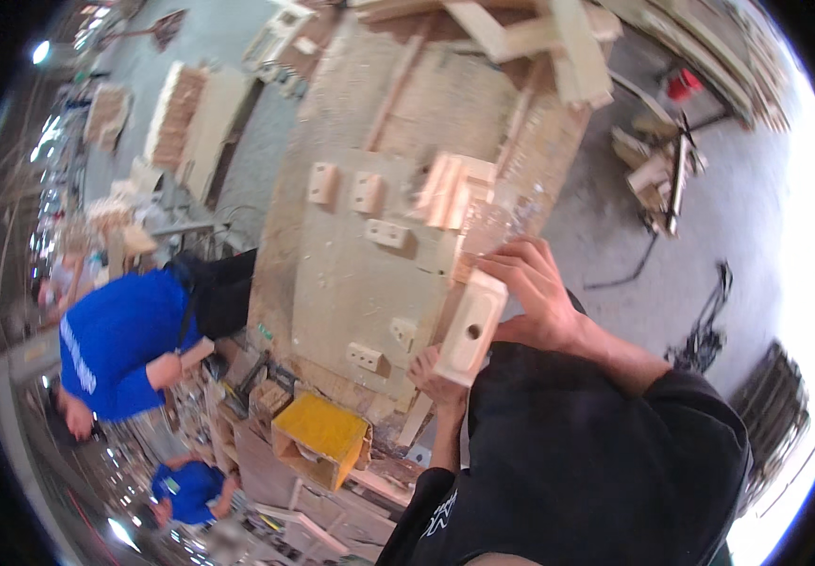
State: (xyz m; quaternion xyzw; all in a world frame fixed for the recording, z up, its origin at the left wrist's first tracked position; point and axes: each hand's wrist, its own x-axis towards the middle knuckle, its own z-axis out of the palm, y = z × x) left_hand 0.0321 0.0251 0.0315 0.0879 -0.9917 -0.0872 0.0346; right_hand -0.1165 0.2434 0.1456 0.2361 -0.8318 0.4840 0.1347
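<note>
A pale wooden block [469, 358] with rounded corners and one dark round hole in its face is tilted up close in front of me. My right hand [544, 297] closes round its upper end. At the lower end, my left hand [437, 379] grips it too, its fingers partly behind the wood. On the workbench [275, 245] beyond lie several small drilled blocks, among them a far-left block [323, 183], a middle block [387, 233] and a nearer block [364, 357]. A group of ridged wood pieces [450, 193] sits just past my right hand.
Long boards [577, 57] lie across the bench's far end. A yellow box [322, 424] stands by its near left corner. Left of the bench a person in blue [129, 344] bends over, holding a piece of wood. Scrap wood [653, 179] and a red container [683, 85] are on the right.
</note>
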